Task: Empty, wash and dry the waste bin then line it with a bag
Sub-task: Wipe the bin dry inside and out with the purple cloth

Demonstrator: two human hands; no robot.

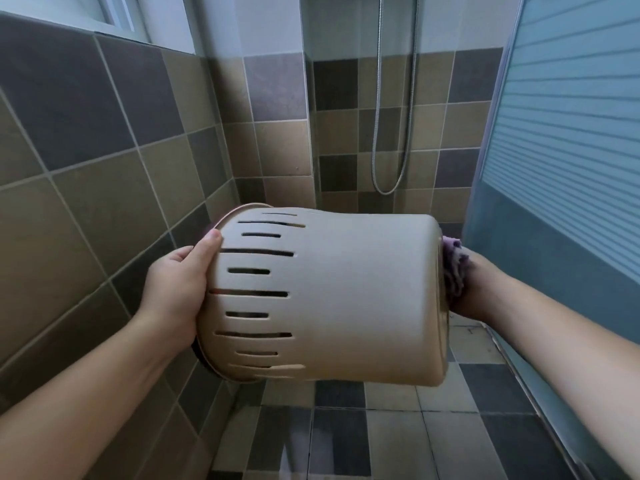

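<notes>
Fingers of the left hand [173, 292] curl over the rim of the beige round plastic waste bin with slotted sides [332, 299], thumb pressed on its outer wall. That bin is held on its side in mid-air above the tiled shower floor [381, 427], mouth to the left, base to the right. At the base, the right hand [474, 289] holds a crumpled purple cloth [453, 268] against the bottom, fingers hidden behind it.
</notes>
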